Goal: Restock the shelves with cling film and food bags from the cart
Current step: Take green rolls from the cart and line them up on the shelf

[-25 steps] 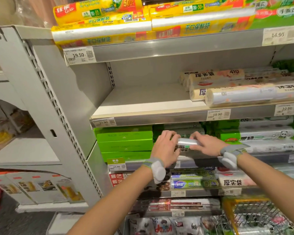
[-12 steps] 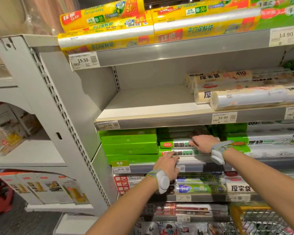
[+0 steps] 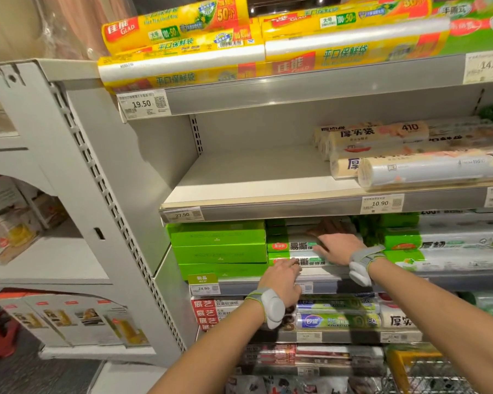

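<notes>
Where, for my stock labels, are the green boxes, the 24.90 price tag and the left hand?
green boxes (image 3: 218,253): head view, middle box's front.
24.90 price tag (image 3: 204,288): head view, printed number.
left hand (image 3: 282,275): head view, back of hand.

Shelf (image 3: 254,177) left half free; rolls (image 3: 410,155) block rt.

The top shelf (image 3: 296,92) carries yellow bag rolls (image 3: 182,52). The second shelf (image 3: 239,177) holds pale bag rolls (image 3: 382,137) stacked at its right. On the third shelf (image 3: 234,287), stacked green boxes (image 3: 218,245) sit just beside green-ended cling film rolls (image 3: 293,246); the fourth shelf (image 3: 339,336) holds smaller rolls (image 3: 339,321)
</notes>
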Available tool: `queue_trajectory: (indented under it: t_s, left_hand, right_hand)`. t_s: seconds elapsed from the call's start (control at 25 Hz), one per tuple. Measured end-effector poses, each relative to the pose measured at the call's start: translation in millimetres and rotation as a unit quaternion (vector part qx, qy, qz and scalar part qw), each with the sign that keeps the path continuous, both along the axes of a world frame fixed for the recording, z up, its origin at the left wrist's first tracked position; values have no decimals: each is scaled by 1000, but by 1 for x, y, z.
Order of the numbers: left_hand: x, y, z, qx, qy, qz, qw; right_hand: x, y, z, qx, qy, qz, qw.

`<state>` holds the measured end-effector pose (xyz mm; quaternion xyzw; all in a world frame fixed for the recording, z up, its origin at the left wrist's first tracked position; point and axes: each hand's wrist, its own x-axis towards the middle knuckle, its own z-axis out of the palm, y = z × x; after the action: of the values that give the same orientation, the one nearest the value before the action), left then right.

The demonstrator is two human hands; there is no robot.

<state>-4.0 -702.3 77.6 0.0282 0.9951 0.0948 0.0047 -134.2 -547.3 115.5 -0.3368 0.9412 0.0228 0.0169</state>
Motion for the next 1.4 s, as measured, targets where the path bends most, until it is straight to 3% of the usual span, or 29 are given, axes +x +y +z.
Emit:
queue_trajectory:
  t_s: [0.24,0.52,0.6,0.68,0.8,0.92,1.0,1.08,1.2,1.4]
  left_hand:
    - [-1,-2,-4,10,0,4,1000]
    - [3,-2,-1,53,-12,17,998]
    - [3,2,3,99,14,28,995]
    - [8,10,8,206,57,89,973]
    - [10,47,18,355,38,138,924]
    - [9,112,11,397,-68,96,910]
    - [10,157,-3,393,-127,61,909]
    - [12,214,-26,377,-185,10,908]
    - [22,281,-58,349,-261,-47,899]
    - [22,365,-126,269,-353,-117,889]
  right_hand:
    - [2,-6,-8,-39,21,6,999]
    - [24,-24,-3,-7,73,-19,997]
    - [31,-19,-5,-63,86,-46,993]
    - [45,-7,-13,-203,40,-60,976]
    - [76,37,-26,-377,-124,-135,908]
    - [109,98,-42,-428,-231,-243,839]
    - [127,147,-55,-404,-261,-278,832]
    - [150,217,-82,-391,-309,-339,798]
    - [190,308,-123,-387,-356,-463,714]
    - [252,414,-206,-403,-360,-615,574]
